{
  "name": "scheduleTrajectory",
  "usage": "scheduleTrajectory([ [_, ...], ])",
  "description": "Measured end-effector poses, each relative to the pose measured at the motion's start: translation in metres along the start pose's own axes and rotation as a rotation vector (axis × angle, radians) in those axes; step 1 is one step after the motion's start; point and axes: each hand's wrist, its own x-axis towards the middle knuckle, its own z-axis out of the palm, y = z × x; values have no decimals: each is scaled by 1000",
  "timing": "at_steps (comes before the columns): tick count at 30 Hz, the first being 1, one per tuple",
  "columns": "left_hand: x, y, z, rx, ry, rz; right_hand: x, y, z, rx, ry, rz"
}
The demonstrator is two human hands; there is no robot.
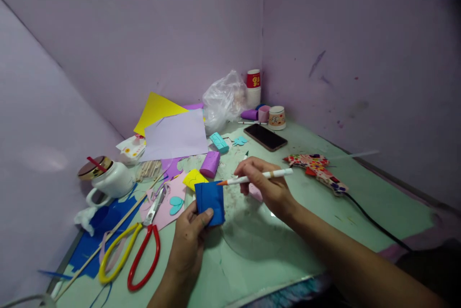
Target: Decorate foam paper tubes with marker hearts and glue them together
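Note:
My left hand [194, 233] is closed around a small blue piece [210, 202], which looks like a flattened paper or foam roll, with the thumb across its front. In my right hand [264, 185] is a white marker [275, 173]. Its orange tip is at the upper right edge of the blue piece; whether it touches cannot be made out. A dark green tip [246, 154] shows just beyond the right fingers, its body mostly hidden. Behind the blue piece are a yellow roll [194, 179] and a purple roll [210, 163]. A pink piece [255, 193] is partly covered by my right hand.
Scissors [149, 221] with yellow and red handles lie left, near a wooden stick [104, 241] and white mug [113, 181]. A patterned glue gun [317, 171] with a cord lies right. A phone [265, 136], paper cup [277, 118] and plastic bag [224, 101] are farther back.

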Motion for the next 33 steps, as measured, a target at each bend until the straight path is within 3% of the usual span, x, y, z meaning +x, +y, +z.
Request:
scheduleTrajectory([
  [5,-2,2,3,-2,-17,5,-1,-7,9,-263,-62,-139],
  [9,-2,2,4,2,-12,13,-2,-7,11,-332,-105,-207],
  [23,-3,4,3,-15,7,-3,1,-5,4,-349,12,-102],
  [27,-4,5,4,-49,0,-14,0,-3,2,-378,62,-142],
  [33,1,2,0,-63,-27,-12,-5,-7,7,-314,1,-160],
])
